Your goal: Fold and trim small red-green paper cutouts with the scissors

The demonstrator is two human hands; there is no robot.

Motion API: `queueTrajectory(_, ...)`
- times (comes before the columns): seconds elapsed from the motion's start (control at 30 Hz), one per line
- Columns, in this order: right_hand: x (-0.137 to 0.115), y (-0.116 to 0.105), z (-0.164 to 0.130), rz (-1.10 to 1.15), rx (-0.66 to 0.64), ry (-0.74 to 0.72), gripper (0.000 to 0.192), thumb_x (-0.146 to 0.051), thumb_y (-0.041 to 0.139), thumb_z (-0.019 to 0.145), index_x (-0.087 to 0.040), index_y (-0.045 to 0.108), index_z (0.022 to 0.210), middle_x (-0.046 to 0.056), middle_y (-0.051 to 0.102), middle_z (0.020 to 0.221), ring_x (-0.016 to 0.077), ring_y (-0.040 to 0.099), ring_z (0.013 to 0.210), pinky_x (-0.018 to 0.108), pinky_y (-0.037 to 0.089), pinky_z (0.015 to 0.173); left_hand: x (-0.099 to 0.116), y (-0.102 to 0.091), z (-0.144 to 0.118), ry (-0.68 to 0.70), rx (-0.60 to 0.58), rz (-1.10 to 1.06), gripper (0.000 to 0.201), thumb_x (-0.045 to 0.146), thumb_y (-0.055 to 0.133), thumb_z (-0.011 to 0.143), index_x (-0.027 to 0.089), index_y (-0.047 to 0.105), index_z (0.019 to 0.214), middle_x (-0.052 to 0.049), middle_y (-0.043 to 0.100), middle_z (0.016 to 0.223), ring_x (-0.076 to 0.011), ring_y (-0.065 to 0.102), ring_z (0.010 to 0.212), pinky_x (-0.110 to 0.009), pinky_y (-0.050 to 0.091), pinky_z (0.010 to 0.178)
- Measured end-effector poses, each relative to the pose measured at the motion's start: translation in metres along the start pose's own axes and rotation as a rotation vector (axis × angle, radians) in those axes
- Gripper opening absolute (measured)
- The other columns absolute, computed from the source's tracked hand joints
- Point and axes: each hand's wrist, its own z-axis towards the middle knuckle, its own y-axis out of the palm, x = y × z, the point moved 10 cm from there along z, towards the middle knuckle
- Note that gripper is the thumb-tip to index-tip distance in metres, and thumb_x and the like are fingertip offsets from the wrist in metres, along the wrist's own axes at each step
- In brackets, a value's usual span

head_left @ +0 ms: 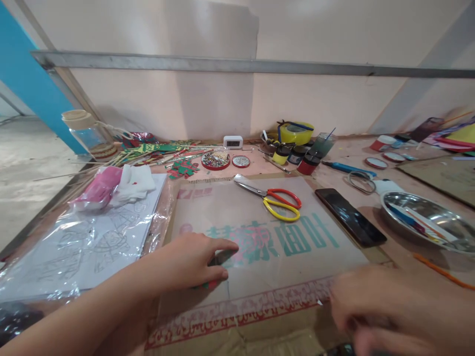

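My left hand (196,259) is over a translucent printed sheet (260,277) with green characters and a red border. Its index finger and thumb point right, stretched apart, and I see nothing between them. Small red and green bits (211,285) show just below the palm. My right hand (397,306) is at the lower right, by the sheet's near corner. Motion smears its curled fingers, so whether it holds anything cannot be made out. Scissors (276,198) with one red and one yellow handle lie on the sheet's far part, apart from both hands.
Right of the sheet are a black phone (351,216) and a metal bowl (438,217) holding pens. Plastic-covered drawings (107,247) lie left. Paint jars (308,163), a bead dish (215,159) and a small clock (233,142) line the back.
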Motion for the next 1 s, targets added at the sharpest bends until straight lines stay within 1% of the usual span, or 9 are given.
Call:
queueTrajectory(0.1, -0.007, -0.014, 0.031, -0.142, 0.041, -0.041, 0.020, -0.033, 0.064, 0.094, -0.027, 0.072, 0.111, 0.006, 0.073, 0.118, 0.0254, 0.068, 0.107, 0.035, 0.056, 0.089, -0.004, -0.001, -0.001, 0.025, 0.010, 0.145, 0.051, 0.036, 0.060, 0.087, 0.036, 0.059, 0.137, -0.003, 0.078, 0.080, -0.0271, 0.071, 0.080, -0.032, 0.047, 0.071)
queueTrajectory(0.2, -0.009, -0.010, 0.056, -0.257, 0.107, -0.115, 0.047, -0.038, 0.064, 0.094, -0.022, 0.057, 0.138, 0.015, 0.053, 0.147, 0.0315, 0.052, 0.134, 0.047, 0.045, 0.110, -0.010, -0.006, -0.002, 0.022, 0.030, 0.255, 0.051, 0.037, 0.060, 0.087, 0.036, 0.059, 0.138, -0.005, 0.078, 0.081, -0.0305, 0.070, 0.081, -0.032, 0.044, 0.063)
queueTrajectory(0.33, -0.022, 0.012, 0.086, -0.329, 0.128, -0.205, 0.081, -0.049, 0.073, 0.085, -0.013, 0.041, 0.151, 0.024, 0.036, 0.157, 0.0355, 0.032, 0.147, 0.054, 0.033, 0.118, -0.007, -0.008, -0.003, 0.052, 0.014, 0.197, 0.047, 0.036, 0.057, 0.089, 0.035, 0.060, 0.137, -0.003, 0.077, 0.079, -0.0275, 0.070, 0.079, -0.030, 0.044, 0.064)
queueTrajectory(0.47, -0.018, 0.029, 0.108, -0.317, 0.100, -0.134, 0.115, -0.062, 0.079, 0.071, -0.005, 0.027, 0.156, 0.032, 0.019, 0.160, 0.0455, 0.014, 0.149, 0.066, 0.025, 0.117, 0.000, -0.011, -0.005, 0.075, -0.003, 0.087, 0.044, 0.035, 0.055, 0.091, 0.033, 0.063, 0.134, -0.002, 0.078, 0.081, -0.0221, 0.069, 0.074, -0.028, 0.046, 0.070)
queueTrajectory(0.53, -0.013, 0.032, 0.109, -0.290, 0.067, -0.130, 0.111, -0.059, 0.079, 0.074, -0.010, 0.025, 0.158, 0.028, 0.020, 0.161, 0.0459, 0.012, 0.149, 0.067, 0.022, 0.117, -0.005, -0.017, -0.006, 0.027, -0.006, 0.040, 0.042, 0.038, 0.054, 0.091, 0.032, 0.065, 0.131, -0.001, 0.077, 0.077, -0.0210, 0.069, 0.071, -0.027, 0.045, 0.068)
queueTrajectory(0.6, -0.011, 0.028, 0.102, -0.252, 0.044, -0.177, 0.092, -0.044, 0.075, 0.083, -0.019, 0.028, 0.158, 0.020, 0.026, 0.162, 0.0413, 0.015, 0.150, 0.065, 0.019, 0.118, -0.019, -0.029, -0.007, -0.084, 0.034, 0.002, 0.042, 0.041, 0.052, 0.092, 0.030, 0.067, 0.129, -0.001, 0.075, 0.072, -0.0199, 0.067, 0.067, -0.026, 0.043, 0.063)
queueTrajectory(0.77, -0.005, 0.002, 0.076, -0.156, -0.006, -0.255, 0.059, -0.006, 0.053, 0.088, -0.029, 0.054, 0.143, 0.005, 0.045, 0.155, 0.0280, 0.030, 0.148, 0.057, 0.023, 0.121, -0.060, -0.064, -0.010, -0.284, 0.198, 0.020, 0.048, 0.049, 0.047, 0.091, 0.025, 0.067, 0.128, -0.002, 0.076, 0.077, -0.0205, 0.068, 0.069, -0.027, 0.042, 0.064)
queueTrajectory(0.87, 0.014, -0.011, 0.066, -0.156, -0.005, -0.183, 0.053, -0.002, 0.049, 0.086, -0.030, 0.067, 0.128, 0.002, 0.055, 0.147, 0.0270, 0.041, 0.143, 0.057, 0.032, 0.118, -0.071, -0.063, -0.008, -0.312, 0.166, 0.032, 0.048, 0.046, 0.048, 0.091, 0.027, 0.065, 0.131, -0.001, 0.075, 0.075, -0.0197, 0.067, 0.067, -0.026, 0.041, 0.062)
queueTrajectory(1.0, 0.046, -0.016, 0.057, -0.184, 0.005, -0.132, 0.060, 0.006, 0.047, 0.071, -0.029, 0.074, 0.111, 0.001, 0.063, 0.139, 0.0293, 0.042, 0.143, 0.063, 0.030, 0.117, -0.067, -0.052, -0.003, -0.287, 0.112, -0.010, 0.049, 0.043, 0.051, 0.089, 0.029, 0.061, 0.135, 0.002, 0.074, 0.069, -0.0182, 0.065, 0.062, -0.025, 0.040, 0.059)
